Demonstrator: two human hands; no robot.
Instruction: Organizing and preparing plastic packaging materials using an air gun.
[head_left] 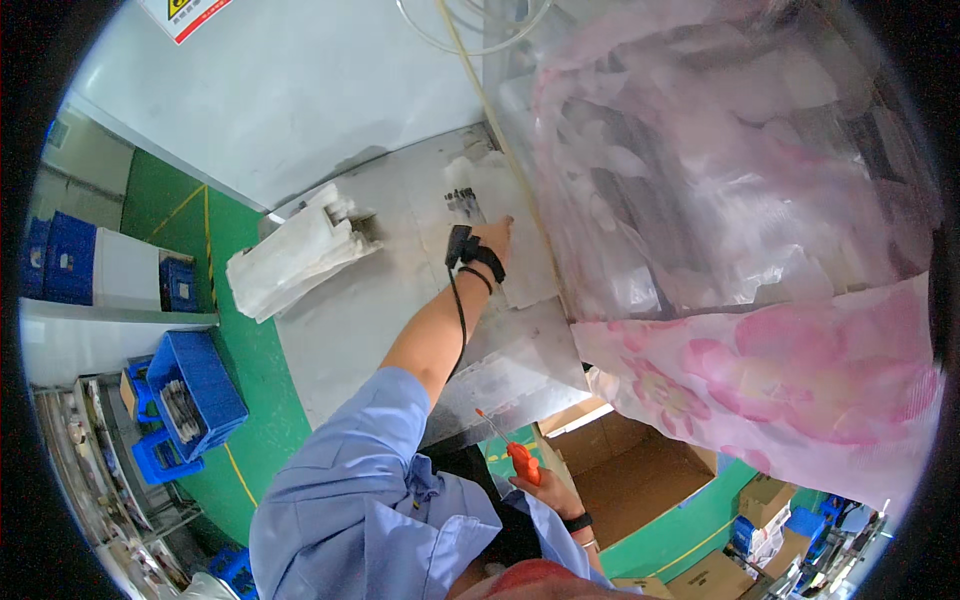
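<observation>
My left hand [493,238] reaches out over the grey metal worktop, a black strap and cable around its wrist. Its fingers are mostly hidden, and the hand looks closed at the near end of a small bundle of thin, dark-tipped metal parts [464,204]. The parts stick out beyond it over a whitish sheet [525,270]. Lower down, close to my body, my right hand [552,492] grips an orange air blow gun [522,462]. Its thin nozzle points up and left, toward the worktop's front edge.
A crumpled white wrapped bundle [300,250] lies on the worktop's left side. Pink-patterned plastic sheeting [740,370] hangs at right. Below it stands an open cardboard box [630,465]. Blue crates [200,390] sit on the left, beyond the green floor.
</observation>
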